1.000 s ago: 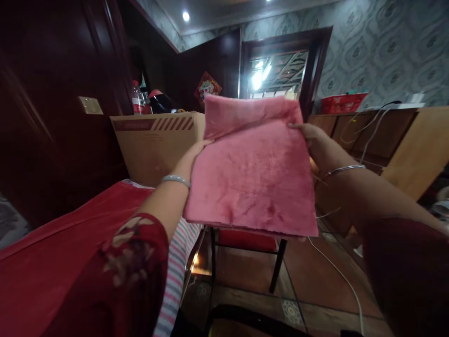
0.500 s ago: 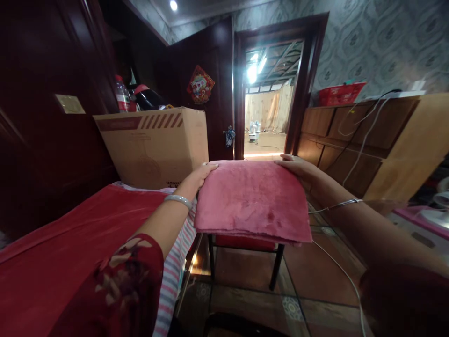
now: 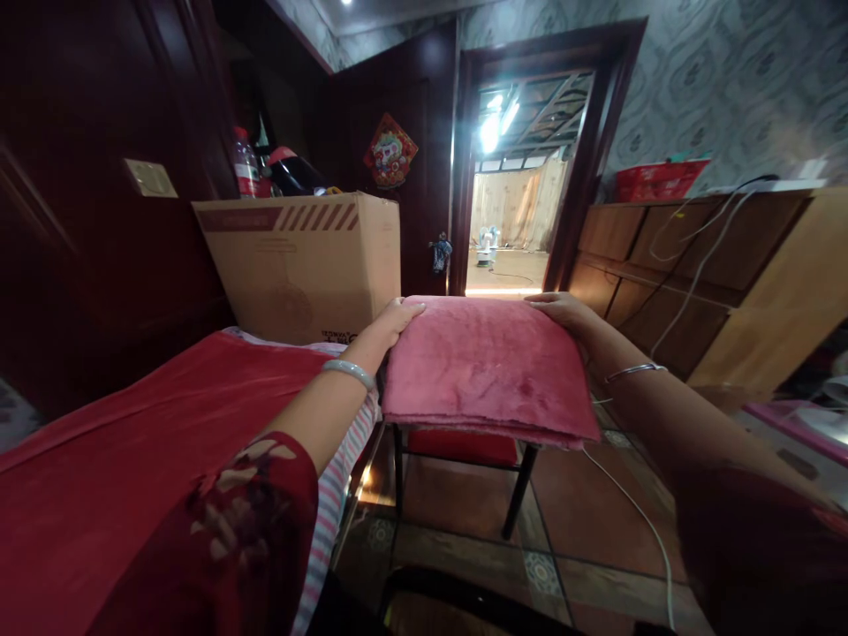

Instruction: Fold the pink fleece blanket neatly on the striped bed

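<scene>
A folded pink plush blanket [image 3: 490,367] is in front of me, level with or above a dark-legged chair with a red seat [image 3: 457,448]. Whether it rests on the chair, I cannot tell. At its far left corner my left hand [image 3: 399,320] grips the edge, thumb on top and the other fingers mostly hidden behind. My right hand [image 3: 563,314] is closed over the far right corner, its fingertips on the upper face. The blanket's layered near edge faces me and sags slightly to the right.
On the left is a bed or table with a red cover [image 3: 199,424], a large cardboard box [image 3: 291,265] behind it. A wooden cabinet [image 3: 669,256] with a red basket [image 3: 662,179] stands right. A white cable [image 3: 646,512] crosses the tiled floor. Beyond is an open doorway [image 3: 517,212].
My right hand's fingers have drawn in round the blanket's corner. The blanket and both hands sit slightly further right and higher in view, partly because the camera has turned a little.
</scene>
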`<state>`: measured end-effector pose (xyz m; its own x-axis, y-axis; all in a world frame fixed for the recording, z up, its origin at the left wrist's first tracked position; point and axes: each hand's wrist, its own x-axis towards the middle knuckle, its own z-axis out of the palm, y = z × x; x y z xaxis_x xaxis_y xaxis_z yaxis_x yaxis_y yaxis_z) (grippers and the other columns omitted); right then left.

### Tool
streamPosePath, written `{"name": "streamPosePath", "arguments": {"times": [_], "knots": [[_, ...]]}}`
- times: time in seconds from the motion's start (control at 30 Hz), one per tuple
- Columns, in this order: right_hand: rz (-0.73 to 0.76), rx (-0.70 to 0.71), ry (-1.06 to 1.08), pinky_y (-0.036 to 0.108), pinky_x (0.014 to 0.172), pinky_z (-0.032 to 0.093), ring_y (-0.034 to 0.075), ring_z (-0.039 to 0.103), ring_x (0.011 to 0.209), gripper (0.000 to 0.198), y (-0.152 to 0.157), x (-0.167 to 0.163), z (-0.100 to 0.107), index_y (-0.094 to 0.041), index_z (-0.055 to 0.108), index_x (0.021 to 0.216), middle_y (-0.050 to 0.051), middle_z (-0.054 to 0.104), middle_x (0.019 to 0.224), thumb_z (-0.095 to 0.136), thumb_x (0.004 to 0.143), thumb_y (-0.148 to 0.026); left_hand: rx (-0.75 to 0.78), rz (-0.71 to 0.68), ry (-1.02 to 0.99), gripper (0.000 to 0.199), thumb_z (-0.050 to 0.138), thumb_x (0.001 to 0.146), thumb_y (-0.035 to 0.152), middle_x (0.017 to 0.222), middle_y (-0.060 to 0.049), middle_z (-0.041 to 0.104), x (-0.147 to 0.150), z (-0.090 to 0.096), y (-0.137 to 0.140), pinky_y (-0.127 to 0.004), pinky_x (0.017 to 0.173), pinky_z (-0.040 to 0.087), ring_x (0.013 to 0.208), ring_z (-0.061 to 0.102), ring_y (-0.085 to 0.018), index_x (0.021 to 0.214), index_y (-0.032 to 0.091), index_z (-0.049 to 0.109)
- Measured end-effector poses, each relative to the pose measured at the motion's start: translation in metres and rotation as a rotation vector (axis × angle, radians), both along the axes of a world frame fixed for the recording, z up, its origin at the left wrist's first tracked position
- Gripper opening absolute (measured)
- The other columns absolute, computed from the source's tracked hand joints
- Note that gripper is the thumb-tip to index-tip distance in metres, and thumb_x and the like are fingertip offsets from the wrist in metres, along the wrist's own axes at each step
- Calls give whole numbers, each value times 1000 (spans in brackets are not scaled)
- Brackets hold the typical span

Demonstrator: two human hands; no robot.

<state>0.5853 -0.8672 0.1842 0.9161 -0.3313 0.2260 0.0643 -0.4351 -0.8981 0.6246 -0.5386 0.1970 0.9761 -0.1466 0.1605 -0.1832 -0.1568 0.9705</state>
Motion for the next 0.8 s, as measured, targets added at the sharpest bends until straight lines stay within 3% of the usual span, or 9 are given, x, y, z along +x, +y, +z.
{"name": "streamPosePath", "arguments": {"times": [0.13,0.23,0.3,0.4,0.47,0.53,0.6,0.7,0.8], "knots": [[-77,-269,9,33,82,53,24,70,89,24,-1,-1,4,-13,78,92,6,76,85,75,78,-32,16,-50,11,45,75,76,25,123,-15,70,-19,6,8,-34,91,53,110,66,-25,118,14,63],[-124,-527,39,35,83,50,27,69,95,20,0,-8,11,-12,77,85,12,76,85,64,86,-28,50,-26,-37,62,72,78,23,136,-18,63,-37,-2,19,-38,100,50,121,62,-27,136,13,53],[-98,-604,-21,39,86,48,29,68,100,22,9,-16,18,-12,76,85,16,75,91,59,88,-25,85,12,-113,70,70,78,21,144,-18,57,-52,-16,34,-39,107,46,128,57,-28,143,13,47],[-117,-650,-454,39,84,50,30,67,98,19,48,-36,28,-19,75,94,14,75,97,58,88,-26,215,42,-228,69,69,76,19,146,-17,56,-80,-50,71,-40,111,42,132,54,-28,142,12,50],[6,-606,-658,37,78,53,28,68,93,25,93,-58,31,-25,74,106,12,73,105,55,91,-32,373,54,-267,65,68,75,17,142,-17,59,-107,-78,108,-43,111,43,128,56,-28,138,12,55],[194,-569,-720,35,68,54,25,69,82,30,148,-86,25,-26,71,115,12,72,108,53,93,-38,547,97,-279,61,66,75,17,142,-17,59,-140,-104,153,-45,112,42,130,55,-29,135,12,57],[547,-585,-695,33,60,54,23,69,75,34,207,-114,8,-24,70,117,11,74,103,50,94,-40,716,158,-223,61,65,77,19,145,-18,56,-181,-126,204,-47,116,38,136,50,-30,137,12,56],[1041,-656,-592,35,82,57,23,71,96,34,291,-136,-38,-24,71,117,9,73,113,47,98,-39,911,364,-63,59,60,81,20,150,-18,51,-248,-150,285,-47,119,34,141,45,-30,139,12,54],[1311,-657,-448,33,80,57,21,72,88,34,363,-127,-95,-21,71,119,10,75,109,48,97,-34,1078,580,128,57,58,83,21,149,-16,53,-321,-169,359,-45,118,36,140,47,-30,139,14,55]]}}
